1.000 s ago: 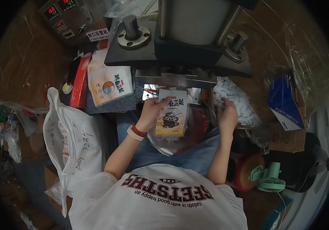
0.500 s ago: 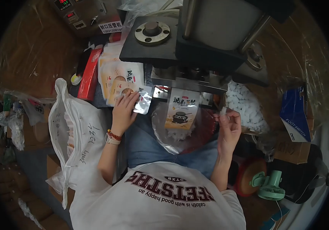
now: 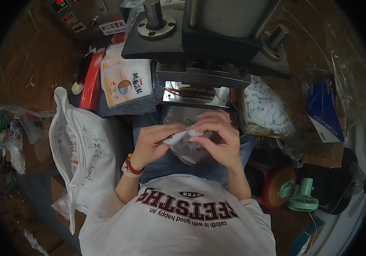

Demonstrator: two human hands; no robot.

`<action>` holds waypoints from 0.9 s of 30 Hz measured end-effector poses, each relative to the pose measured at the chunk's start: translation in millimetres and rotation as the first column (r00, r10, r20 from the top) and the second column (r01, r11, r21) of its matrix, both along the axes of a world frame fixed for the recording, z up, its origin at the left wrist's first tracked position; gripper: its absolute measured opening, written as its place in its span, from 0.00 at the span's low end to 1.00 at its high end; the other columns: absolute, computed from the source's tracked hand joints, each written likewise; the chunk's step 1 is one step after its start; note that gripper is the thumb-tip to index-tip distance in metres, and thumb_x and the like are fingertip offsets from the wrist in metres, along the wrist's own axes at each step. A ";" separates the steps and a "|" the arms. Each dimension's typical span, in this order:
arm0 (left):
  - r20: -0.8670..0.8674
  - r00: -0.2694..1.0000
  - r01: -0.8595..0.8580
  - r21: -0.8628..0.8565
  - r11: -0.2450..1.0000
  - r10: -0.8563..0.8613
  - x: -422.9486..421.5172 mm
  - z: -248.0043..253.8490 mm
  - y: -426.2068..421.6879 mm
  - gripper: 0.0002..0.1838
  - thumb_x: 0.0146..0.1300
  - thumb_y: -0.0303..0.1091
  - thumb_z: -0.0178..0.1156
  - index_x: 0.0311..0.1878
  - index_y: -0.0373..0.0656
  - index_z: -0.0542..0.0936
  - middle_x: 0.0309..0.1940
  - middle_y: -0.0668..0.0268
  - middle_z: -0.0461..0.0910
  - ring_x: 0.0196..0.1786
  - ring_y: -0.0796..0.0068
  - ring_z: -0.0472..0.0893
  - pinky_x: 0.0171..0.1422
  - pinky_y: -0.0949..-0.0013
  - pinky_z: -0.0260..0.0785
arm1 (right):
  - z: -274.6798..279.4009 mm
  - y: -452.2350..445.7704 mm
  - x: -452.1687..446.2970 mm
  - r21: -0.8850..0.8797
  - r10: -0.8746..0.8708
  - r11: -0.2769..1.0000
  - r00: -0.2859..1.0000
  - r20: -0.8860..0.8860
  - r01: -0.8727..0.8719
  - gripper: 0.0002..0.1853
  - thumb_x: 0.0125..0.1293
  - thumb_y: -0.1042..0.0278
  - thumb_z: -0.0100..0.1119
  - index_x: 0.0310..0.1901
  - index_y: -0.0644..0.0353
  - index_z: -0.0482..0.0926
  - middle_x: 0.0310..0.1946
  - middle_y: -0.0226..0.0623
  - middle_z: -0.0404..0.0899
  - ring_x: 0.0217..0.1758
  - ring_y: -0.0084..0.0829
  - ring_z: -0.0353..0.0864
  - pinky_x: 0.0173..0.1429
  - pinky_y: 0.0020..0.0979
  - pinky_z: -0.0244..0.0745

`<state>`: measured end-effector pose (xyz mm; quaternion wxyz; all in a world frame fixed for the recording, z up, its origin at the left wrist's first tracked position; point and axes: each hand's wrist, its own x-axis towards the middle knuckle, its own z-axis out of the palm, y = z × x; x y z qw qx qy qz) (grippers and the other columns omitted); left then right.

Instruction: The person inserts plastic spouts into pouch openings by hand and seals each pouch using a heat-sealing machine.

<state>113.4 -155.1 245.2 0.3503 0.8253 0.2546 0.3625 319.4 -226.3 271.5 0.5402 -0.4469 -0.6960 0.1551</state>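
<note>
In front of my chest, my left hand point(image 3: 159, 140) grips a printed pouch point(image 3: 175, 138), seen edge-on and partly hidden by the fingers. My right hand point(image 3: 220, 135) is pinched around a small white plastic piece point(image 3: 195, 132) at the pouch's edge. Whether that piece sits inside the pouch opening I cannot tell. Below both hands, a clear plastic bag point(image 3: 187, 154) rests on my lap. Beyond them is the metal jaw point(image 3: 195, 99) of a sealing press. To the left, a stack of printed pouches point(image 3: 127, 83) lies on a grey cloth point(image 3: 125, 109).
A box of small white plastic pieces point(image 3: 266, 106) stands right of the press. Further right are a blue foot-switch box point(image 3: 324, 111) and a green fan point(image 3: 303, 196). On the left are a red box point(image 3: 91, 81) and a large white sack point(image 3: 99, 149).
Both hands have come together at the middle, the left bringing a pouch from the stack, the right its small white piece. The pouch hanging at the press is out of sight there.
</note>
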 end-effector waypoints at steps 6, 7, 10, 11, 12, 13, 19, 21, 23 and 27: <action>-0.075 0.996 -0.031 -0.793 0.608 -0.047 47.5 -43.6 16.9 0.13 0.65 0.37 0.65 0.42 0.34 0.84 0.30 0.68 0.85 0.29 0.86 0.79 0.34 0.78 0.71 | -16.0 -0.1 18.6 -0.246 -0.469 0.871 0.868 -0.162 0.425 0.19 0.58 0.72 0.68 0.51 0.63 0.77 0.48 0.39 0.81 0.54 0.32 0.77 0.58 0.31 0.70; 0.081 0.996 0.056 -0.852 0.521 0.026 53.8 -53.6 21.1 0.13 0.65 0.36 0.64 0.43 0.33 0.84 0.30 0.68 0.85 0.28 0.87 0.79 0.32 0.79 0.70 | -12.3 -2.9 31.1 -0.245 -0.517 0.844 0.845 -0.138 0.477 0.19 0.58 0.72 0.67 0.51 0.62 0.77 0.49 0.40 0.80 0.54 0.37 0.77 0.59 0.35 0.69; 0.266 0.944 0.181 -0.913 0.366 0.196 71.3 -42.5 32.3 0.14 0.65 0.35 0.64 0.45 0.33 0.83 0.32 0.69 0.84 0.28 0.87 0.78 0.30 0.80 0.67 | -10.9 -3.5 67.3 -0.185 -0.661 0.726 0.746 0.080 0.662 0.17 0.59 0.70 0.65 0.50 0.62 0.77 0.47 0.42 0.79 0.51 0.44 0.77 0.59 0.39 0.68; 0.293 0.937 0.213 -0.910 0.356 0.189 73.3 -44.0 38.2 0.14 0.65 0.35 0.64 0.46 0.33 0.82 0.36 0.66 0.84 0.34 0.83 0.80 0.38 0.77 0.71 | -13.2 0.8 78.5 -0.091 -0.732 0.631 0.630 0.258 0.771 0.15 0.60 0.70 0.63 0.49 0.62 0.77 0.46 0.43 0.80 0.50 0.45 0.77 0.58 0.41 0.68; 0.319 0.930 0.243 -0.907 0.345 0.184 74.6 -46.7 44.6 0.15 0.65 0.35 0.63 0.48 0.33 0.81 0.41 0.63 0.84 0.41 0.79 0.83 0.45 0.74 0.75 | -27.2 6.7 89.4 -0.095 -0.729 0.634 0.634 0.258 0.768 0.15 0.60 0.70 0.63 0.49 0.62 0.77 0.46 0.43 0.80 0.50 0.45 0.77 0.58 0.41 0.68; 0.231 0.965 0.184 -0.936 0.299 0.128 71.7 -62.6 54.7 0.16 0.65 0.35 0.64 0.50 0.33 0.80 0.44 0.62 0.83 0.43 0.77 0.82 0.47 0.73 0.75 | -50.8 13.6 98.9 -0.029 -0.730 0.571 0.524 0.438 0.820 0.13 0.61 0.69 0.62 0.47 0.62 0.78 0.44 0.42 0.79 0.48 0.46 0.77 0.57 0.42 0.68; 0.048 0.982 -0.072 -0.795 0.603 0.181 60.9 -48.3 55.0 0.19 0.61 0.43 0.67 0.48 0.39 0.82 0.41 0.62 0.84 0.41 0.74 0.82 0.46 0.73 0.72 | -65.2 13.6 109.1 -0.109 -0.632 0.594 0.546 0.550 0.797 0.09 0.61 0.70 0.60 0.43 0.61 0.80 0.40 0.42 0.79 0.47 0.46 0.78 0.51 0.43 0.70; -0.301 0.879 -0.460 -0.328 0.825 0.370 35.8 -35.9 66.8 0.34 0.55 0.54 0.69 0.60 0.44 0.76 0.56 0.57 0.78 0.58 0.59 0.77 0.61 0.59 0.67 | -63.0 16.0 109.7 -0.066 -0.635 0.619 0.548 0.544 0.783 0.09 0.61 0.70 0.60 0.42 0.61 0.80 0.40 0.42 0.79 0.46 0.46 0.78 0.49 0.43 0.71; -0.368 0.502 -0.513 0.601 0.612 0.783 11.5 -36.2 68.1 0.45 0.52 0.61 0.67 0.69 0.46 0.66 0.68 0.57 0.65 0.71 0.55 0.63 0.72 0.45 0.50 | -60.5 19.4 110.8 -0.088 -0.615 0.631 0.566 0.549 0.771 0.08 0.62 0.69 0.59 0.41 0.62 0.80 0.38 0.44 0.80 0.44 0.47 0.79 0.48 0.43 0.72; -0.561 0.644 -0.211 0.523 0.826 0.520 -49.6 -72.4 66.8 0.43 0.55 0.57 0.65 0.72 0.53 0.63 0.72 0.64 0.61 0.75 0.62 0.59 0.75 0.41 0.42 | -59.3 22.5 110.5 -0.011 -0.693 0.593 0.516 0.504 0.805 0.07 0.61 0.74 0.59 0.39 0.64 0.80 0.34 0.44 0.80 0.38 0.44 0.80 0.46 0.39 0.74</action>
